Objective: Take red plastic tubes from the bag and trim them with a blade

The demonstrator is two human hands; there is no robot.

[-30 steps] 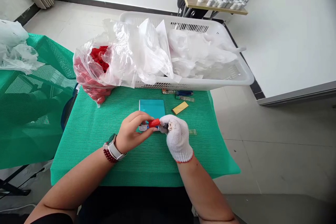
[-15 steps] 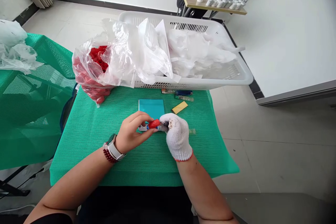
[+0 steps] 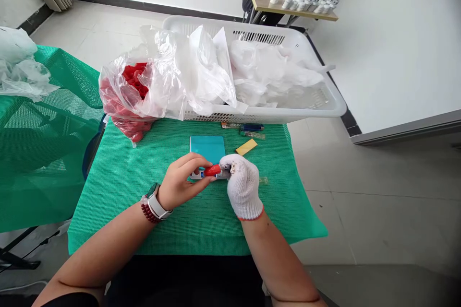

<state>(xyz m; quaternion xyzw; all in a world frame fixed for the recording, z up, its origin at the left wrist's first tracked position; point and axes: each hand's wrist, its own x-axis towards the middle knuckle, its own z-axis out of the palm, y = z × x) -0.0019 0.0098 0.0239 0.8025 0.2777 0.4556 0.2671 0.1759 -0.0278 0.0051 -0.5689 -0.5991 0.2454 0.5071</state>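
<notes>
Between the thumb and fingers of my bare left hand (image 3: 185, 176) is a small red plastic piece (image 3: 212, 170). My right hand (image 3: 244, 184), in a white knitted glove, is closed at the right end of the red piece around a small dark part (image 3: 227, 168), mostly hidden by the glove. Both hands meet just over the near edge of a small scale with a blue-green plate (image 3: 207, 147). A yellow block (image 3: 246, 147) lies behind my right hand, and lighters (image 3: 252, 127) lie farther back on the green mesh cloth (image 3: 162, 230).
A white basket (image 3: 288, 114) with plastic bags stands behind the cloth. At its left, a clear bag holds red pieces (image 3: 135, 81). Another green-covered surface (image 3: 43, 163) is at the left. At the back, a person's gloved hands work at a wooden table (image 3: 266, 5) with white parts.
The red piece has turned slightly and lies more level between my fingers. Both hands stay in nearly the same place.
</notes>
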